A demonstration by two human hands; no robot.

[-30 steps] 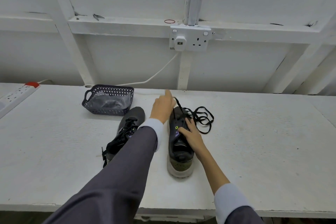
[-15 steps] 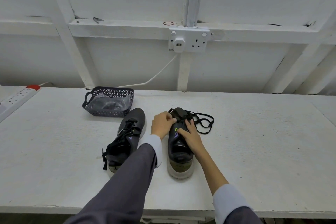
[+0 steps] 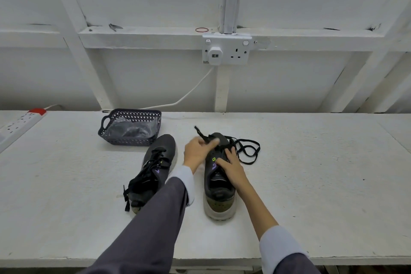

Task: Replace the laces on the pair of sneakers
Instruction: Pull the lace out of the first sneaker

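Note:
Two dark sneakers stand on the white table (image 3: 311, 184), toes pointing away from me. The left sneaker (image 3: 155, 167) is laced in black. On the right sneaker (image 3: 219, 187) my right hand (image 3: 230, 165) presses down over the tongue area. My left hand (image 3: 198, 151) is blurred beside the toe and pinches the black lace (image 3: 246, 151), one end sticking up above my fingers. The rest of that lace lies in loose loops on the table to the right of the toe.
A dark perforated basket (image 3: 131, 127) holding a clear plastic bag sits behind the left sneaker. A white power strip (image 3: 20, 122) lies at the far left edge. A wall socket (image 3: 225, 50) with a plug and white cable is on the wall behind.
My left hand came back from a far reach, dropped to the toe of the right sneaker, and now lifts a lace end upward. My right hand has stayed on the shoe.

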